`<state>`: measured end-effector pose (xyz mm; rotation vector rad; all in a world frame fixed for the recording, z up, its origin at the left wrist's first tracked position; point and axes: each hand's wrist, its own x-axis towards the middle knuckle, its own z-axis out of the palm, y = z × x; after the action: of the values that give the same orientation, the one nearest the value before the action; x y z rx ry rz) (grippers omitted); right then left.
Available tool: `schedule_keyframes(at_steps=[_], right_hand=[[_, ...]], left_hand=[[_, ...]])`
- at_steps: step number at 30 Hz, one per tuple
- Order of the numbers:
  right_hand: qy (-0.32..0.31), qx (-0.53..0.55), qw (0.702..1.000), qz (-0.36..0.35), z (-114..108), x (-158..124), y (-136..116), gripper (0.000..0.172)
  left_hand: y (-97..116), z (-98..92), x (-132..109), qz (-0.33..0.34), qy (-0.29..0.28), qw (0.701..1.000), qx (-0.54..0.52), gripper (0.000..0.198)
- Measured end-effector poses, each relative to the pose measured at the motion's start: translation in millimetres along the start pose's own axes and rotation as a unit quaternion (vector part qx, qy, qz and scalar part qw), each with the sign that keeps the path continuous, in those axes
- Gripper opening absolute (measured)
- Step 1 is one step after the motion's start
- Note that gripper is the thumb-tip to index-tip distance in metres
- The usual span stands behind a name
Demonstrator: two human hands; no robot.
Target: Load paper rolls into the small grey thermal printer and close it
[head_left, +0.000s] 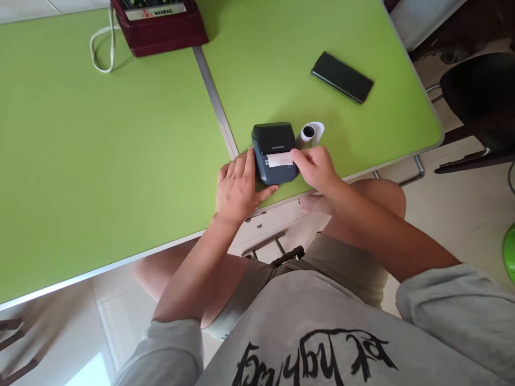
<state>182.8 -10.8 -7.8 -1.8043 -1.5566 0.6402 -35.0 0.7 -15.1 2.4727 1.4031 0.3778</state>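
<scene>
A small dark blue and black label printer (275, 139) sits near the front edge of the green table. From its slot a short strip of white label paper (279, 160) sticks out. My right hand (316, 167) pinches the right end of that strip between thumb and fingers. Against the printer's left side rests my left hand (238, 185), fingers stretched out and thumb along the front. Just behind my right hand stands a roll of white paper (309, 133) with a dark core, its loose end curling to the right.
A black phone-like slab (341, 78) lies on the green table (120, 150) at the back right. At the back left is a maroon device (161, 32) with a white cord (94, 51). A metal seam crosses the tabletop. A dark chair (478, 96) stands at the right.
</scene>
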Motion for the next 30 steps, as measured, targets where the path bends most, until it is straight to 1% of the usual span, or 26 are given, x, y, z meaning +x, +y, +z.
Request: schedule_keyframes(at_steps=[3,5,8,10,13,17,20,23,25,27,28,29,30], right_hand=[[-0.029,0.011,0.999,0.044,-5.5,-0.1,-8.7,0.057],[-0.036,-0.011,0.998,0.047,-11.4,0.9,-16.4,0.058],[-0.002,-0.071,0.997,-0.012,-21.4,5.8,-29.3,0.058],[0.021,-0.102,0.993,-0.051,-27.0,12.0,-37.1,0.054],[0.032,-0.126,0.988,-0.078,-32.5,23.6,-46.0,0.048],[0.041,-0.136,0.983,-0.116,-38.0,34.5,-55.5,0.048],[0.039,-0.177,0.975,-0.129,-42.1,37.5,-62.9,0.037],[-0.003,-0.226,0.966,-0.123,-43.0,40.7,-68.0,0.016],[-0.047,-0.259,0.958,-0.114,-40.3,45.0,-67.4,0.012],[-0.086,-0.287,0.947,-0.115,-34.9,52.0,-62.6,0.016],[-0.105,-0.295,0.942,-0.119,-31.2,56.5,-59.0,0.021],[-0.120,-0.292,0.941,-0.121,-26.9,61.5,-55.2,0.027],[-0.113,-0.260,0.951,-0.122,-22.1,66.9,-51.8,0.033]], left_hand=[[-0.3,-0.4,-0.7,0.005,-0.003,1.000,0.001,0.100],[-0.4,-0.1,-0.9,0.006,-0.005,1.000,0.004,0.101],[-0.7,1.0,-0.9,0.004,-0.003,1.000,0.007,0.102],[-1.1,1.5,-0.9,0.005,-0.002,1.000,0.008,0.102],[-1.5,1.6,-1.4,0.007,0.001,1.000,0.008,0.102],[-1.4,1.1,-2.3,0.004,0.004,1.000,0.002,0.100],[-0.7,0.9,-2.3,0.005,0.000,1.000,0.001,0.103],[0.4,0.3,-1.9,0.004,-0.002,1.000,-0.001,0.102],[1.2,-0.7,-1.5,0.001,-0.008,1.000,-0.003,0.101],[1.9,-1.7,-1.1,-0.002,-0.015,1.000,-0.005,0.100],[2.2,-2.1,-0.9,-0.003,-0.017,1.000,-0.005,0.099],[2.3,-2.5,-0.7,-0.003,-0.018,1.000,-0.005,0.098],[2.4,-2.6,-0.6,-0.003,-0.018,1.000,-0.005,0.096]])
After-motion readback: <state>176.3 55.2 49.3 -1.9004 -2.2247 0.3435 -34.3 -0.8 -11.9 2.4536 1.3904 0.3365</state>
